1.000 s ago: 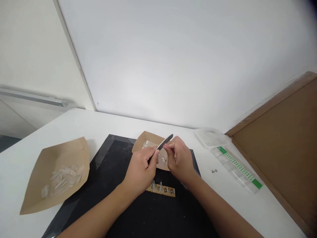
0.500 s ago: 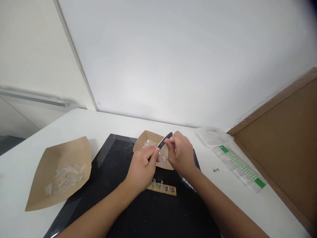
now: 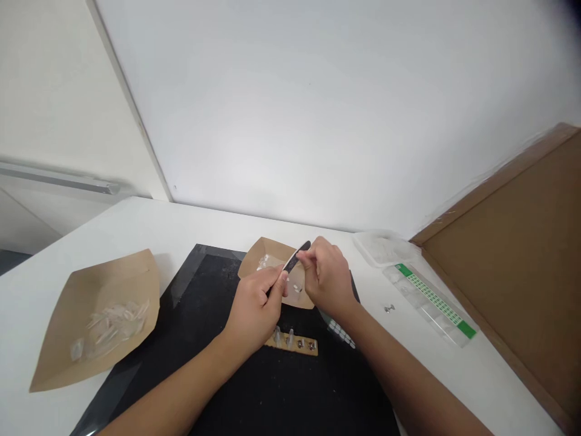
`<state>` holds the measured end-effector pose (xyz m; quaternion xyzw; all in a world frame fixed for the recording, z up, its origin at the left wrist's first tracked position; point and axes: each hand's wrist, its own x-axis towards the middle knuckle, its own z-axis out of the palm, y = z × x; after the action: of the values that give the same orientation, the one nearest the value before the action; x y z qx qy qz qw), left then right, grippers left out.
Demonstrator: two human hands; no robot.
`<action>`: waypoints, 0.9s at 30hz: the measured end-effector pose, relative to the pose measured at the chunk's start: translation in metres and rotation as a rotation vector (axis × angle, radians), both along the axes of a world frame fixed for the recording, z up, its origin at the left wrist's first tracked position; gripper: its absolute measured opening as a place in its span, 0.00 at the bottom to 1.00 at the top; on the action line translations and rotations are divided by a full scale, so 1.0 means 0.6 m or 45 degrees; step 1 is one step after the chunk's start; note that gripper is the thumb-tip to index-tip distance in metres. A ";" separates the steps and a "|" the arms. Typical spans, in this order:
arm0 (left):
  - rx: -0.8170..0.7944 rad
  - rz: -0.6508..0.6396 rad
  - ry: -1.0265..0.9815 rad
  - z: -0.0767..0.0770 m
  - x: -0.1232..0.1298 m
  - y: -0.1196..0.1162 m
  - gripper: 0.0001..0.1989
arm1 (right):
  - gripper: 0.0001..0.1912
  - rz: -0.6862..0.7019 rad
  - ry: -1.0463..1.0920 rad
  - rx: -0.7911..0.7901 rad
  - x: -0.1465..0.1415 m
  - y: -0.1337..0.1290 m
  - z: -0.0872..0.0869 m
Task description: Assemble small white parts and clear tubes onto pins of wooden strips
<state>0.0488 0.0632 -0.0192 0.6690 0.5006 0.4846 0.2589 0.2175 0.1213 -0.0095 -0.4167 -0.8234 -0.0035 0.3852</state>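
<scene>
My left hand (image 3: 258, 299) grips a dark, narrow, flat strip with a pale edge (image 3: 296, 257), like a nail file, its far end pointing up and to the right. Fingers of my right hand (image 3: 327, 275) are pinched together at the strip's upper part; whatever they hold is too small to make out. Beneath both hands sits a small brown paper tray (image 3: 262, 247) with small white pieces in it. Nearer to me, a wooden strip (image 3: 295, 348) with small clear tips and metal bits lies on the black mat (image 3: 272, 396), partly behind my left hand.
A larger brown paper tray (image 3: 75, 303) holding clear plastic pieces stands at the left. At the right are a clear compartment box with a green label (image 3: 433, 297), a white plastic container (image 3: 381, 248) and small metal pieces (image 3: 389, 308). White ovals on a sheet (image 3: 341, 333) lie beside my right wrist.
The whole view has shifted slightly, so things appear a little further left. Both hands keep nearly the same pose around the dark strip, and more of the white ovals shows by my right wrist.
</scene>
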 end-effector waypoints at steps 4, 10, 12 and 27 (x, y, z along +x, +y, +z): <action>0.012 0.018 -0.002 -0.006 -0.001 0.003 0.21 | 0.14 0.050 -0.054 -0.022 0.001 0.003 -0.002; 0.032 0.047 0.010 -0.010 -0.001 0.004 0.20 | 0.14 0.062 -0.078 -0.052 0.001 0.006 -0.005; 0.040 0.053 0.016 -0.009 -0.002 0.004 0.20 | 0.14 0.003 -0.035 -0.034 0.000 0.006 -0.006; 0.082 0.067 0.043 0.008 -0.002 -0.005 0.18 | 0.11 0.173 0.168 -0.136 0.006 -0.004 0.018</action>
<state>0.0477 0.0603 -0.0142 0.6717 0.5063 0.4958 0.2159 0.2212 0.1188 0.0015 -0.3792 -0.8217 0.0939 0.4150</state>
